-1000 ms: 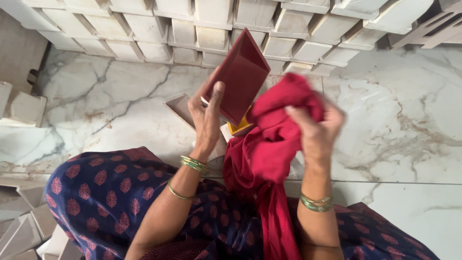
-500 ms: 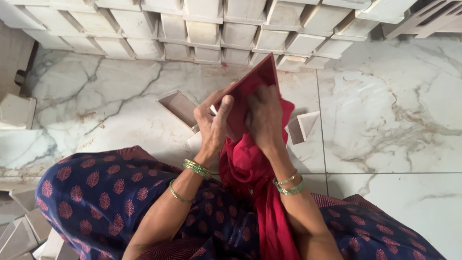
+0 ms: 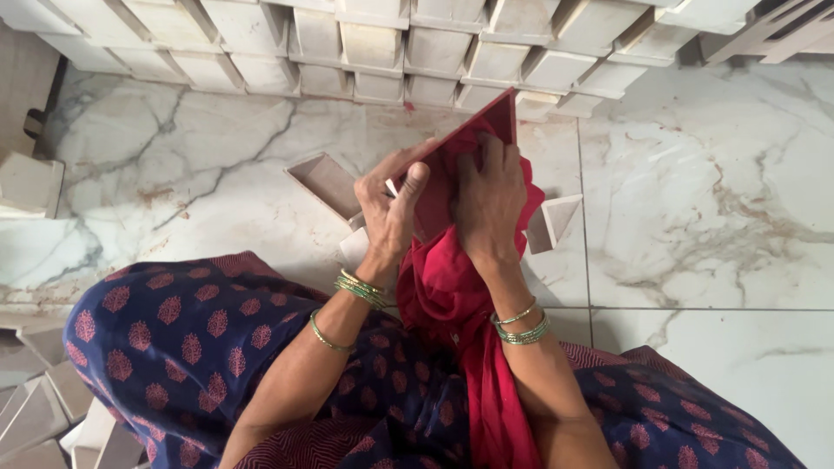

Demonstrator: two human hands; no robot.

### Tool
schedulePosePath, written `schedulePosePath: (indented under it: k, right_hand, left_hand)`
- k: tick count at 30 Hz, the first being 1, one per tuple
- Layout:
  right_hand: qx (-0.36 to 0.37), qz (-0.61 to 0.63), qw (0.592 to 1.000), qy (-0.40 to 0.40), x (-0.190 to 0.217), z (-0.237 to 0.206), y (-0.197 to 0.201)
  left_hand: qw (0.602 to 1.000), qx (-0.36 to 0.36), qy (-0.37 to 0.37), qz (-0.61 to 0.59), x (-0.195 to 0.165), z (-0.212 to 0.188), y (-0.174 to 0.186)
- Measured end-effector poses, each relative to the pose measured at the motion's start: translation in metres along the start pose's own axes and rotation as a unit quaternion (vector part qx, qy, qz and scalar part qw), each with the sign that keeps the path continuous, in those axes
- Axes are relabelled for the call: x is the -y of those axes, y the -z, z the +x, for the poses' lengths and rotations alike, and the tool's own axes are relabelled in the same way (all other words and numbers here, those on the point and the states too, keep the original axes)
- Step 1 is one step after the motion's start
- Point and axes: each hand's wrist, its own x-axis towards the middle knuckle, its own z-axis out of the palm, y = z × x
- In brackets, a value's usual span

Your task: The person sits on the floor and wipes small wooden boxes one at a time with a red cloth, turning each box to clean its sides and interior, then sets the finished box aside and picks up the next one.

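My left hand (image 3: 391, 208) grips the lower left edge of a flat dark red box lid (image 3: 486, 122), thumb laid over its face. My right hand (image 3: 488, 198) presses a bunch of red cloth (image 3: 452, 287) against the lid's face. The cloth hangs down from the lid between my forearms onto my lap. Green bangles sit on both wrists. The lid is tilted, one corner pointing up towards the stacked boxes.
A row of open white boxes (image 3: 382, 43) lines the far edge of the marble floor (image 3: 712, 217). Two single open boxes lie on the floor, one to the left (image 3: 326, 184) and one to the right (image 3: 552, 221) of my hands. More boxes (image 3: 43, 408) lie at my lower left.
My right hand has brought the bunched cloth onto the lid and now presses it there. The lid has tipped lower and flatter, and my left hand has shifted its grip along the edge.
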Motion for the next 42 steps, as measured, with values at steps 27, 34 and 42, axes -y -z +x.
schedulePosePath:
  k: [27,34,42]
  right_hand:
    - [0.063,0.127,0.978,0.156,0.023,-0.002,0.027]
    - [0.056,0.099,0.992,0.046,0.016,0.001,0.029]
    - [0.064,0.004,0.998,-0.015,-0.004,-0.002,0.006]
  left_hand:
    - [1.000,-0.015,-0.001,0.004,0.006,0.012,0.012]
    - [1.000,-0.004,-0.003,-0.015,0.003,0.012,0.012]
    - [0.997,0.029,-0.051,0.056,-0.001,0.012,0.012]
